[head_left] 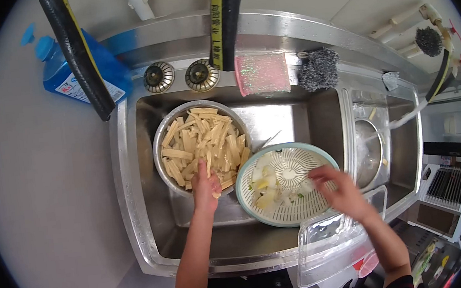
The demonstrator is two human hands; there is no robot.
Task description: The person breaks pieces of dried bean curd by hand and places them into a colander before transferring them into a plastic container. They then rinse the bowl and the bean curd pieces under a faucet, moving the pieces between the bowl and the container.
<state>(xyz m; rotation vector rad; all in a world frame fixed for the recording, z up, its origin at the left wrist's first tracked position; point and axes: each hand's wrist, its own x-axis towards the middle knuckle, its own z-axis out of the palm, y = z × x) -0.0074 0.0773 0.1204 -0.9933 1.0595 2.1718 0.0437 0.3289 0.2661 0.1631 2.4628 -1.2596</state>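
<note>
A round metal bowl (162, 168) in the sink's left basin holds many pale yellow sticks that look like tofu skin (189, 142), sitting in water. At the bowl's near edge, my left hand (206, 191) is closed around a tofu skin stick (209, 161). Beside the bowl is a white colander with a pale green rim (315, 148), with translucent, yellowish vegetable scraps (267, 187) inside. Over its right side hovers my right hand (339, 189), slightly blurred, its fingers curved and apart with nothing visible in them.
A clear plastic lid (334, 245) lies across the sink's front edge. Along the back ledge are two drain strainers (158, 77), a pink sponge (262, 74) and a steel scourer (317, 69). A blue detergent bottle (71, 73) stands left. Water runs into a pot (372, 130) at right.
</note>
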